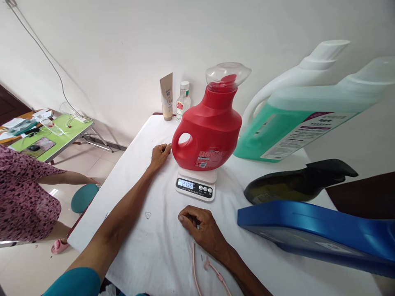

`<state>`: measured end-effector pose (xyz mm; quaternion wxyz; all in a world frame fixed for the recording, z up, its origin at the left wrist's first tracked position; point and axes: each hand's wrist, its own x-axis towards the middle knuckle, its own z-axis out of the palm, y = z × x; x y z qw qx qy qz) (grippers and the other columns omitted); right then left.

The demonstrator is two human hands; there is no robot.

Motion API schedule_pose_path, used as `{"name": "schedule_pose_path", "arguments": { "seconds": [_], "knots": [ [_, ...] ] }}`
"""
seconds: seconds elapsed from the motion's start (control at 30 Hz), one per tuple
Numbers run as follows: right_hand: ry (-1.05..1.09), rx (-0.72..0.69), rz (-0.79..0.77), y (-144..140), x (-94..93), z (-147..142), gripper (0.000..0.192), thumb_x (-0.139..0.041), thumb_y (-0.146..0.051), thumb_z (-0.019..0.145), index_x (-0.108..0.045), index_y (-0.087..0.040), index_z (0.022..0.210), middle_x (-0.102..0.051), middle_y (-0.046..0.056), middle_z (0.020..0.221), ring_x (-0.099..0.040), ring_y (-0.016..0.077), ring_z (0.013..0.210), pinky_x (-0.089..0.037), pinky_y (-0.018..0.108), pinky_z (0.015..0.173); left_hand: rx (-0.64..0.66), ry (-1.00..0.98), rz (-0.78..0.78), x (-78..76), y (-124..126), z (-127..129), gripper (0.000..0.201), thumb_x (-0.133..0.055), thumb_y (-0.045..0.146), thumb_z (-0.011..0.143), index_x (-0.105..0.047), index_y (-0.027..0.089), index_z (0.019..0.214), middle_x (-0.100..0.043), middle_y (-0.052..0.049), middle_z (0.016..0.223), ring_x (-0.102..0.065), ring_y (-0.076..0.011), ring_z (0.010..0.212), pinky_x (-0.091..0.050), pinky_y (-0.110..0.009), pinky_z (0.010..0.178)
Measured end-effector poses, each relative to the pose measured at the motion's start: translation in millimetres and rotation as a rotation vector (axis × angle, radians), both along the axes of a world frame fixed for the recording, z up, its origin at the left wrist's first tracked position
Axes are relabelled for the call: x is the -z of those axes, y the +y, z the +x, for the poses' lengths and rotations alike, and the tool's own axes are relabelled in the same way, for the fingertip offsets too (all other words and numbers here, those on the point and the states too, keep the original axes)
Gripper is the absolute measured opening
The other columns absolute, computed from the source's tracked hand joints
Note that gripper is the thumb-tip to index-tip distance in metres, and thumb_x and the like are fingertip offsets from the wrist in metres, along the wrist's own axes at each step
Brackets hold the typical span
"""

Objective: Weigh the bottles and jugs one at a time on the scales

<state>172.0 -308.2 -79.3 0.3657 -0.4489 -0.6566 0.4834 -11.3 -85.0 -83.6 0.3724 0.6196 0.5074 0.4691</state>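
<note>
A large red detergent jug (206,127) with a clear cap stands upright on a white kitchen scale (196,187). The scale's lit display reads 2155. My left hand (161,156) rests on the white cloth just left of the jug, its fingers curled in and nothing visible in them. In front of the scale, my right hand (200,226) lies on the cloth in a loose fist, also with nothing showing in it. Neither hand grips the jug or the scale.
Right of the jug are a green detergent bottle (296,119), a dark spray bottle (286,185) and a blue bottle (308,234). A tube (167,96) and small clear bottle (183,100) stand behind. A pink cord (216,273) lies nearby. Someone (27,193) stands left.
</note>
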Motion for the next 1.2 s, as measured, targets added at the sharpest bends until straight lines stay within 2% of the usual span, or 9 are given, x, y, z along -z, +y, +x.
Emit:
{"name": "schedule_pose_path", "arguments": {
  "seconds": [0.4, 1.0, 1.13, 1.2],
  "knots": [
    [0.012, 0.002, -0.001, 0.9, 0.5, -0.3, 0.026, -0.057, -0.032, 0.097, -0.066, -0.020, 0.076, -0.057, -0.002, 0.065, -0.046, 0.0122, 0.058, -0.034, 0.027, 0.057, 0.001, 0.029, 0.010, -1.0, -0.3, 0.6, 0.050, -0.056, 0.050, 0.092, -0.034, 0.021, 0.058, -0.032, 0.004, 0.058, -0.025, -0.0093, 0.058, -0.019, -0.029, 0.058],
    [0.017, -0.004, 0.005, 1.1, 2.2, 0.1, 0.027, -0.058, -0.033, 0.098, -0.066, -0.019, 0.077, -0.056, -0.002, 0.066, -0.046, 0.0115, 0.059, -0.034, 0.025, 0.056, 0.000, 0.079, -0.001, -0.9, -0.4, 0.0, 0.052, -0.053, 0.056, 0.093, -0.036, 0.021, 0.059, -0.033, 0.004, 0.057, -0.026, -0.0096, 0.059, -0.020, -0.029, 0.059],
    [0.029, 0.000, 0.004, 1.2, 2.5, -0.2, 0.027, -0.058, -0.032, 0.098, -0.066, -0.019, 0.076, -0.055, -0.002, 0.066, -0.045, 0.0114, 0.059, -0.033, 0.025, 0.056, 0.007, 0.039, -0.017, -1.1, -1.4, -0.4, 0.057, -0.057, 0.060, 0.093, -0.036, 0.020, 0.058, -0.035, 0.004, 0.057, -0.027, -0.0090, 0.058, -0.022, -0.029, 0.058],
    [0.032, -0.003, 0.002, 1.1, 2.7, 0.1, 0.028, -0.058, -0.033, 0.098, -0.066, -0.019, 0.076, -0.055, -0.002, 0.066, -0.045, 0.0115, 0.058, -0.033, 0.025, 0.056, -0.013, -0.017, -0.039, -6.6, -2.7, 0.6, 0.060, -0.058, 0.066, 0.092, -0.039, 0.021, 0.058, -0.037, 0.004, 0.057, -0.030, -0.0093, 0.057, -0.024, -0.028, 0.057]
  ]
}}
